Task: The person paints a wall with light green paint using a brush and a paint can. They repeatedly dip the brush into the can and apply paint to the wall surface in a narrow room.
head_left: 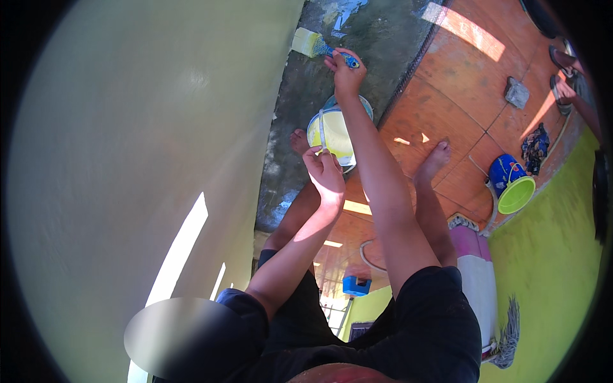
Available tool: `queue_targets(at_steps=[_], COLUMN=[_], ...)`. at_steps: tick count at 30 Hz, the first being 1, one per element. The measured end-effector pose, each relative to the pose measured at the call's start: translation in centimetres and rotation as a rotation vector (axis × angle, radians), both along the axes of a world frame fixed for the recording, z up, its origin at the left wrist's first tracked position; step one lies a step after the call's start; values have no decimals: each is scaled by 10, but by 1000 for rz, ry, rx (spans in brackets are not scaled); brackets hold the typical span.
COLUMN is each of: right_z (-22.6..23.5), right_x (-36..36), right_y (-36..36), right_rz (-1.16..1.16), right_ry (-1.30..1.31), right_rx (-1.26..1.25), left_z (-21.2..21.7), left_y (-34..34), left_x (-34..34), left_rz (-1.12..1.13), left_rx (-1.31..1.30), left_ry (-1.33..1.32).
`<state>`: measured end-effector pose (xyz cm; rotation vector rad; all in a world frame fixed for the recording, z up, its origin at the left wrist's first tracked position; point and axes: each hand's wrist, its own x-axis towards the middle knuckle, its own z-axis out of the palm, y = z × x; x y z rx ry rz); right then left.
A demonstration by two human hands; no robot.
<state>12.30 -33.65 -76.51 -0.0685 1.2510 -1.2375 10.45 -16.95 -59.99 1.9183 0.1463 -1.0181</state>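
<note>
Wall (159, 127), pale: rises left of the bucket. Bucket (312, 127), light-rimmed, yellowish within: serves as landmark. Paintbrush (321, 48), blue-handled, bristles coated pale yellow: lies beyond the bucket, projecting from the right hand, bristles pointing toward the wall. Right hand (348, 73): beyond the bucket, closed around the brush's handle end. Left hand (328, 179): at the bucket's near side, fingertips pinching its bail (322, 124), a whitish strip crossing the opening.

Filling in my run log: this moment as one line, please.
left hand: holding bucket handle; right hand: holding paintbrush; bristles: yellowish, at wall's lower edge; bucket: yellowish inside
</note>
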Motion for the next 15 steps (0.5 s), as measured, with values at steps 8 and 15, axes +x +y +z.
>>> queue_targets(at_steps=[8,15], right_z=[-58,-48], right_x=[15,21], right_y=[-44,-57], right_rz=[3,47], right_ry=[114,11], right_rx=[-2,-27], left_z=[2,5], left_y=[4,1], left_x=[-4,-4], left_rz=[-9,-19], left_rx=[11,21], left_ry=[0,-1])
